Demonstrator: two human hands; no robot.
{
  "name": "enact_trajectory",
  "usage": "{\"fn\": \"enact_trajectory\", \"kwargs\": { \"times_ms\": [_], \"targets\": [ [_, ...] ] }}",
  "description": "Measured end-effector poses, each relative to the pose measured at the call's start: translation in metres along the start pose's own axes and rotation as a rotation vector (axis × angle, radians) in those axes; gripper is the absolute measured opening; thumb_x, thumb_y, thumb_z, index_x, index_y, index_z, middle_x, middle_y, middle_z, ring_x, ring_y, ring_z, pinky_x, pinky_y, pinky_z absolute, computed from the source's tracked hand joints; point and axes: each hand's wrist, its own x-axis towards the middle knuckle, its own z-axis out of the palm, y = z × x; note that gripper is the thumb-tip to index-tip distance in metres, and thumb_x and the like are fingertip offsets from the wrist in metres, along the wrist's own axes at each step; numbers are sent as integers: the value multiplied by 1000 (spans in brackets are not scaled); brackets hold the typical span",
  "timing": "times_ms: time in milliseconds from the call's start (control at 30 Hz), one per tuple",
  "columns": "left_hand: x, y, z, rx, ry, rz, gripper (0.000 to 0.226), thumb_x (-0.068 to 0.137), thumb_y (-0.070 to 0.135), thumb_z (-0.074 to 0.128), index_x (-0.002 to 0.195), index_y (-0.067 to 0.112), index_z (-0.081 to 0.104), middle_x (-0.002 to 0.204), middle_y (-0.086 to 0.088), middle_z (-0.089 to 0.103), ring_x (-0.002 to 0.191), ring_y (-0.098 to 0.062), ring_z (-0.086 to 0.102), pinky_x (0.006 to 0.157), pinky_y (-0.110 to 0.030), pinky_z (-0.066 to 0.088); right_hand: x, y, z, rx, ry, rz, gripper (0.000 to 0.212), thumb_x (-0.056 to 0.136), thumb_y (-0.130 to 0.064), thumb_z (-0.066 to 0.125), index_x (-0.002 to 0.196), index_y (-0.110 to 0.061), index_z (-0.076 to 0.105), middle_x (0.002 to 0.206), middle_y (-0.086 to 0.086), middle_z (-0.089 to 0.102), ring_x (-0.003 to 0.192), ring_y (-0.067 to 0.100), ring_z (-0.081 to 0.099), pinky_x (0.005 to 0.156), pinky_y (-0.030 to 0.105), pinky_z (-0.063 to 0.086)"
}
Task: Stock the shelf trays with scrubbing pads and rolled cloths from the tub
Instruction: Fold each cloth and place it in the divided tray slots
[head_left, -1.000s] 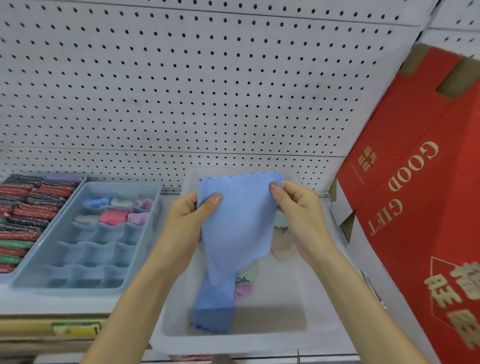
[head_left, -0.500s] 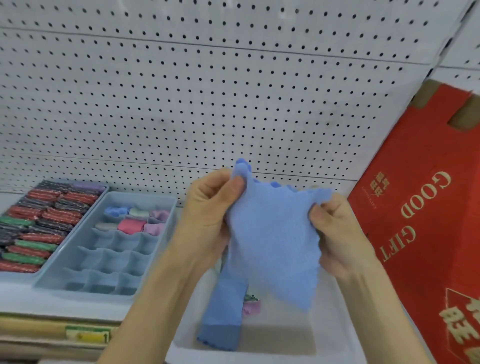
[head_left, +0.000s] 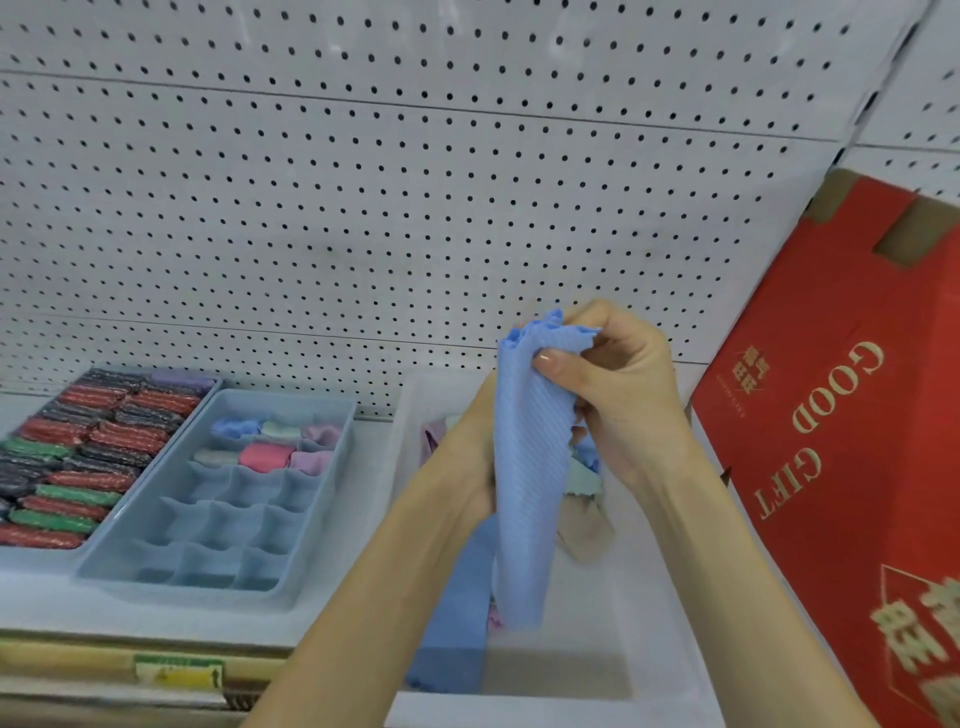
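Observation:
A light blue cloth hangs folded lengthwise above the white tub. My right hand pinches its top edge between thumb and fingers. My left hand is mostly hidden behind the cloth and grips it lower down. Inside the tub lie other cloths: beige, pale green and pink. To the left, the grey-blue divided tray holds several rolled cloths in its far cells. Further left, a tray of red, green and dark scrubbing pads is nearly full.
A white pegboard wall rises behind the shelf. A red "GOOD GIFT" carton leans close on the right of the tub. A yellow price label sits on the shelf's front edge.
The cloth, held spread wide between both hands, has been folded into a narrow strip. My right hand took the top edge; my left hand slid down behind it.

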Motion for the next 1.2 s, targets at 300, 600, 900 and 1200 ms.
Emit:
{"fn": "enact_trajectory", "kwargs": {
  "times_ms": [300,600,900,1200],
  "targets": [
    [-6,-22,-34,86,-262,-28,73,58,79,63,100,20,74,105,-8,72,97,-23,69,91,-39,54,11,-5,-6,-86,298,-32,26,72,-8,78,63,-15,55,65,4,52,61,19,47,52,30,39],
    [-10,-15,-21,351,-88,253,16,86,-2,61,83,13,57,55,16,64,44,5,55,43,-6,37,22,-12,1,-165,278,-224,24,66,-4,78,62,-19,59,62,-11,60,65,15,50,62,30,44],
    [-1,-17,-19,267,-165,192,31,78,13,65,107,1,62,95,-12,72,86,-28,70,77,-41,57,23,-10,1,-37,312,-236,28,72,9,72,65,-12,55,68,-5,61,65,9,56,62,23,49],
    [2,-7,-26,110,-298,105,29,92,-7,44,113,4,61,113,-8,70,104,-21,67,81,-31,56,25,-6,-33,-241,309,1,21,82,-26,71,98,-19,58,92,-5,63,80,7,61,73,23,49]
  ]
}}
